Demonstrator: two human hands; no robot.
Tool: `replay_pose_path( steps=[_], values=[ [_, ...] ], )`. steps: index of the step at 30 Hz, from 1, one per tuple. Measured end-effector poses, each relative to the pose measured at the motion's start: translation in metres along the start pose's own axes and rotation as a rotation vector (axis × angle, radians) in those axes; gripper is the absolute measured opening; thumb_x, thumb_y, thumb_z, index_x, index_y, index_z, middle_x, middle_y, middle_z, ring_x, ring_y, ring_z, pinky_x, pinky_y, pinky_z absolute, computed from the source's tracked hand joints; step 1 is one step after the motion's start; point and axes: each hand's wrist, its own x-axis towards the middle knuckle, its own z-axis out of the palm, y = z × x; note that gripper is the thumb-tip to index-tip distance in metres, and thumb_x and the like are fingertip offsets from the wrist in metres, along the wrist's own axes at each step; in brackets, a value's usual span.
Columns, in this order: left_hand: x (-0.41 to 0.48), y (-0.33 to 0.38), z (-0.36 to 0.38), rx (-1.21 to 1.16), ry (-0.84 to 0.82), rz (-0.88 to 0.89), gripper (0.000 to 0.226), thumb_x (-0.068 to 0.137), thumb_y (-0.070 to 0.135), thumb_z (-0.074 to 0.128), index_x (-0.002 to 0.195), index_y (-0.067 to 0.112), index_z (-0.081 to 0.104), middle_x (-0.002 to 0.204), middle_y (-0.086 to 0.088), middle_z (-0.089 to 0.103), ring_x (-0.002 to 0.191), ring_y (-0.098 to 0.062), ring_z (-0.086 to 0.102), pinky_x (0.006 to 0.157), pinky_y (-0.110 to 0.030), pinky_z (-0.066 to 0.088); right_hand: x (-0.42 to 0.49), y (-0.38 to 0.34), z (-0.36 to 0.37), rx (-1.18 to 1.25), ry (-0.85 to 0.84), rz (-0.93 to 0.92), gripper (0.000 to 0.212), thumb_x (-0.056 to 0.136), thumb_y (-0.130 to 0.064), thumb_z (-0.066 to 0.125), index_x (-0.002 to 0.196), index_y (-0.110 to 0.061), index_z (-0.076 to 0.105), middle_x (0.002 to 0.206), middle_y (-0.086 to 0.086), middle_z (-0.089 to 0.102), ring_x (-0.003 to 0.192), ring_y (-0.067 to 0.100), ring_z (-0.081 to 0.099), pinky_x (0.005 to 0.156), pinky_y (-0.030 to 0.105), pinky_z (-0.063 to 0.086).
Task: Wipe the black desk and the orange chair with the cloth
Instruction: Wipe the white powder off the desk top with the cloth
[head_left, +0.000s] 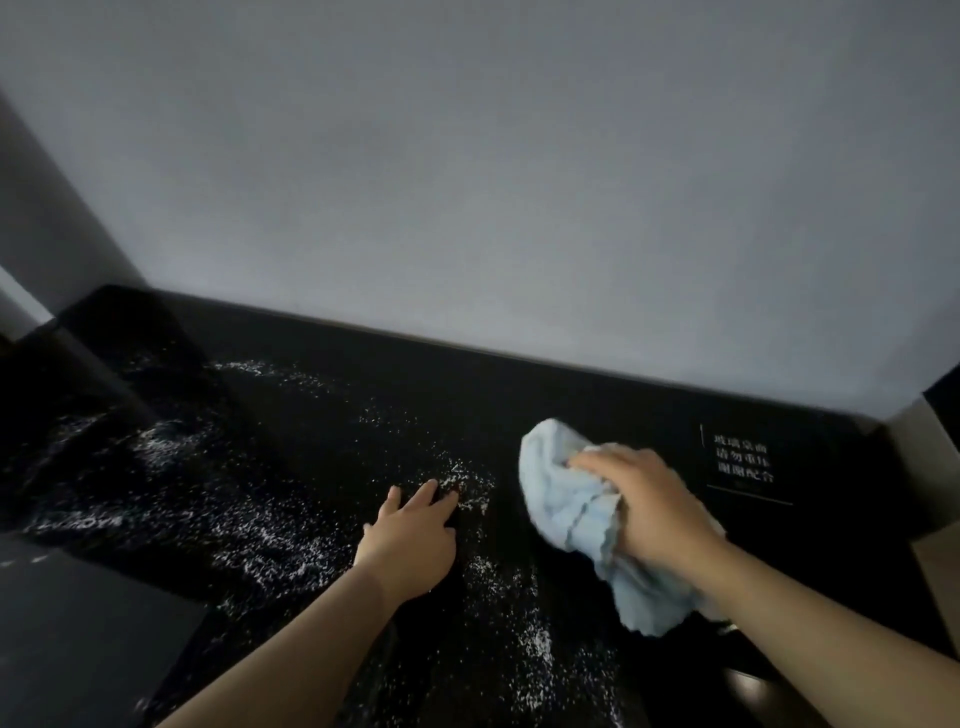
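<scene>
White specks (260, 525) lie scattered over the one glossy black table (363, 374). The left hand (410, 535) rests flat on it, fingers straight. Beside it, the right hand (649, 504) grips one crumpled pale-blue cloth (566, 499) against the tabletop, near one white-lettered sign (744, 462).

Cloth (571, 499) on desk (322, 415), apparently right of droplets (260, 493).
</scene>
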Motion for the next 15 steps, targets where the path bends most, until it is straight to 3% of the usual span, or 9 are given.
replay_pose_path(
  steps=[2, 4, 7, 11, 13, 15],
  values=[
    [-0.005, 0.002, 0.000, 0.025, -0.042, 0.022, 0.051, 0.101, 0.029, 0.026, 0.150, 0.028, 0.017, 0.159, 0.009, 0.002, 0.146, -0.031, -0.007, 0.117, -0.054, 0.011, 0.009, 0.022, -0.013, -0.136, 0.089, 0.239, 0.049, 0.085, -0.027, 0.058, 0.131, -0.040, 0.048, 0.138, -0.005, 0.044, 0.119, 0.026, 0.044, 0.095, 0.038, 0.041],
    [-0.012, 0.005, 0.000, 0.037, -0.054, -0.002, 0.052, 0.102, 0.027, 0.027, 0.151, 0.029, 0.011, 0.159, 0.010, -0.003, 0.146, -0.031, -0.010, 0.116, -0.054, 0.010, 0.007, 0.026, -0.017, -0.308, 0.006, 0.376, 0.053, 0.087, -0.034, 0.051, 0.136, -0.046, 0.035, 0.147, -0.009, 0.029, 0.129, 0.026, 0.030, 0.100, 0.041, 0.035],
    [-0.017, 0.008, 0.001, 0.081, -0.018, 0.015, 0.053, 0.102, 0.027, 0.027, 0.152, 0.028, 0.008, 0.159, 0.009, -0.004, 0.146, -0.030, -0.009, 0.116, -0.054, 0.010, -0.021, -0.018, 0.011, -0.262, -0.053, 0.258, 0.052, 0.090, -0.031, 0.042, 0.137, -0.049, 0.030, 0.150, -0.016, 0.024, 0.134, 0.021, 0.023, 0.103, 0.039, 0.028],
    [-0.030, 0.009, 0.011, 0.094, -0.009, 0.049, 0.052, 0.102, 0.026, 0.027, 0.152, 0.026, 0.010, 0.159, 0.007, -0.001, 0.147, -0.028, -0.006, 0.118, -0.049, 0.011, -0.074, -0.056, 0.019, -0.053, -0.149, -0.047, 0.041, 0.090, -0.040, 0.041, 0.131, -0.047, 0.042, 0.138, -0.023, 0.039, 0.129, 0.011, 0.030, 0.100, 0.033, 0.028],
    [-0.042, 0.007, 0.019, 0.100, -0.011, 0.080, 0.051, 0.102, 0.025, 0.026, 0.152, 0.024, 0.011, 0.160, 0.005, 0.000, 0.147, -0.027, -0.004, 0.119, -0.046, 0.013, -0.084, -0.047, 0.005, 0.089, -0.070, 0.002, 0.037, 0.090, -0.036, 0.050, 0.126, -0.045, 0.051, 0.128, -0.017, 0.051, 0.116, 0.012, 0.046, 0.094, 0.027, 0.036],
    [-0.056, 0.005, 0.026, 0.107, -0.012, 0.101, 0.050, 0.103, 0.025, 0.025, 0.152, 0.023, 0.012, 0.160, 0.004, 0.001, 0.147, -0.025, -0.003, 0.119, -0.043, 0.013, -0.081, -0.014, -0.012, 0.065, 0.119, 0.225, 0.041, 0.087, -0.031, 0.049, 0.127, -0.042, 0.053, 0.130, -0.010, 0.052, 0.112, 0.017, 0.050, 0.092, 0.029, 0.038]
  ],
)
